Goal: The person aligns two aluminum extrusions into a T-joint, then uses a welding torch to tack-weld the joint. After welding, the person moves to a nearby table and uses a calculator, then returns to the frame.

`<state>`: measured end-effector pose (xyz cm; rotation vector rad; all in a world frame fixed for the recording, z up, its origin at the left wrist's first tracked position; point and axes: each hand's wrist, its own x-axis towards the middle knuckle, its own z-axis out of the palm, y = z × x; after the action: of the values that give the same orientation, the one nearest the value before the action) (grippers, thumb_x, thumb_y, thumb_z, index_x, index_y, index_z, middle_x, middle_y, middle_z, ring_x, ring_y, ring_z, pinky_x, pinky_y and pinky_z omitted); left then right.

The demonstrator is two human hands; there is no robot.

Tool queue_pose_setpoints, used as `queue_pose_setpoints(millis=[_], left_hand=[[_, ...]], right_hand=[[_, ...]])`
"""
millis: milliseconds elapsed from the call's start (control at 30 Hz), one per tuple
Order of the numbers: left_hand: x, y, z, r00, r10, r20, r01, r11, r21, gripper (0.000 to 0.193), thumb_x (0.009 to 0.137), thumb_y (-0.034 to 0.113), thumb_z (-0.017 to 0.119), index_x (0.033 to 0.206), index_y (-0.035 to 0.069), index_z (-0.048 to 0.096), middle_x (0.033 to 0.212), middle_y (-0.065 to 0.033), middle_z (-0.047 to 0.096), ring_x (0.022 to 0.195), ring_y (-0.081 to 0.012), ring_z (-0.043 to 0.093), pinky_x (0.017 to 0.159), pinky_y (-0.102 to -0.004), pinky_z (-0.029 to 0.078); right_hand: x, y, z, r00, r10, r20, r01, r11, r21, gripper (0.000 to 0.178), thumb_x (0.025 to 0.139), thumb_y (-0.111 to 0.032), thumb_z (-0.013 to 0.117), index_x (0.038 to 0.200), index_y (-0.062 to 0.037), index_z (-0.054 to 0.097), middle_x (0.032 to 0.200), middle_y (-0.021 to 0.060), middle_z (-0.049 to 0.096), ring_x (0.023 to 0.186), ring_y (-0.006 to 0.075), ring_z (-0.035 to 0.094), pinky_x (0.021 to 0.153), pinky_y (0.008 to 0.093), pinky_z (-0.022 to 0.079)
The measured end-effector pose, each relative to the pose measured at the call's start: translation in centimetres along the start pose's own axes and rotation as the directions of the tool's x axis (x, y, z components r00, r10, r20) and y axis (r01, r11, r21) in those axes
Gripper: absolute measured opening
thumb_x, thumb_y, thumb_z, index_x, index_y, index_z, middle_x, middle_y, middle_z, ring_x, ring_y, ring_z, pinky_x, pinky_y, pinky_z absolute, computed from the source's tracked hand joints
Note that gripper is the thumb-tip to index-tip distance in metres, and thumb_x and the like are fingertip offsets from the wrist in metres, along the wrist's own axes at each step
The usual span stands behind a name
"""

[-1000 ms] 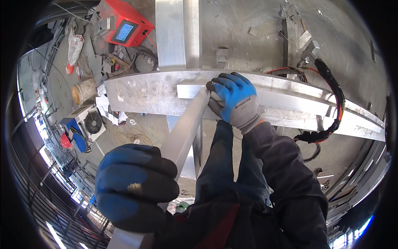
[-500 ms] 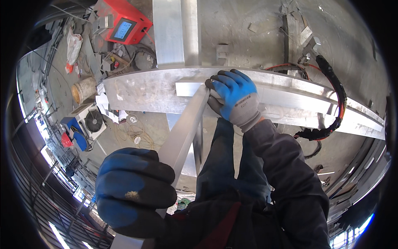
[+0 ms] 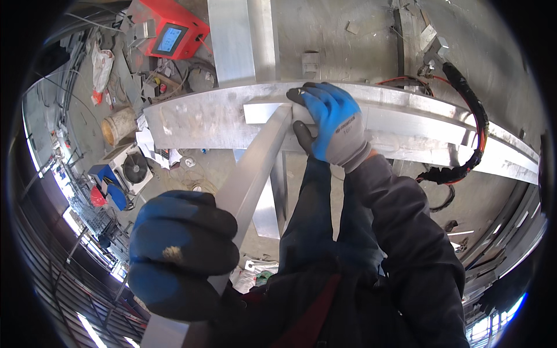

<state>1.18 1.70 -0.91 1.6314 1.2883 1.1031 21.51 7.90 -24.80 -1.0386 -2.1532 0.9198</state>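
At the lower left of the frame, I see the left hand (image 3: 183, 255) clenched around the long metal bar (image 3: 255, 151), which slants toward upper centre. Beside its upper end, the right hand (image 3: 333, 124) lies spread over the pale crosspiece (image 3: 263, 113); whether it grips, I cannot tell. The crosspiece lies on the wide beam (image 3: 194, 120).

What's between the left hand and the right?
Head view: the bar runs from the left hand toward the right hand. Beside it show a metal strip, some floor and the wide beam.
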Motion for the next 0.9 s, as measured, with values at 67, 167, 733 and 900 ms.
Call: queue_pose_setpoints(millis=[67,167,733,900], left_hand=[[0.4,0.1,-0.2,0.998,-0.063,0.028,0.064,0.996,-0.055,0.025,0.088,0.036,0.074,0.079,0.02,0.058,0.089,-0.0072,0.072,0.084,-0.0305,0.074,0.075,-0.0433,0.06],[0.2,0.5,0.2,0.998,-0.06,0.013,0.06,0.997,-0.05,0.028,0.097,0.035,0.067,0.077,0.017,0.057,0.085,-0.0082,0.071,0.081,-0.0311,0.073,0.073,-0.0448,0.06],[-0.4,1.6,0.7,0.987,-0.152,-0.049,0.155,0.985,0.075,0.031,0.102,0.032,0.064,0.082,0.011,0.051,0.088,-0.0139,0.073,0.078,-0.033,0.072,0.074,-0.0468,0.061],[-0.1,0.4,0.0,0.997,-0.071,0.001,0.071,0.997,-0.004,0.031,0.094,0.031,0.071,0.078,0.013,0.052,0.09,-0.0138,0.074,0.081,-0.034,0.073,0.074,-0.0466,0.061]], right_hand=[[0.0,-0.1,-0.1,1.0,0.02,0.007,-0.02,1.0,0.018,0.054,0.076,-0.013,0.076,0.13,-0.0085,0.073,0.124,0.0193,0.074,0.116,0.0414,0.071,0.103,0.0498,0.057],[0.0,-0.1,-0.1,1.0,0.018,0.001,-0.018,1.0,-0.004,0.053,0.076,-0.013,0.076,0.129,-0.0088,0.074,0.124,0.0192,0.074,0.116,0.041,0.071,0.103,0.0492,0.058],[-0.1,0.1,0.9,0.998,-0.006,0.065,0.017,0.985,-0.17,0.04,0.081,-0.03,0.087,0.117,-0.014,0.079,0.121,0.0097,0.077,0.117,0.0321,0.071,0.106,0.0452,0.056],[0.0,0.1,1.1,0.999,-0.022,0.048,0.03,0.986,-0.164,0.038,0.082,-0.031,0.087,0.116,-0.0152,0.079,0.121,0.009,0.077,0.118,0.0314,0.071,0.108,0.0469,0.055]])
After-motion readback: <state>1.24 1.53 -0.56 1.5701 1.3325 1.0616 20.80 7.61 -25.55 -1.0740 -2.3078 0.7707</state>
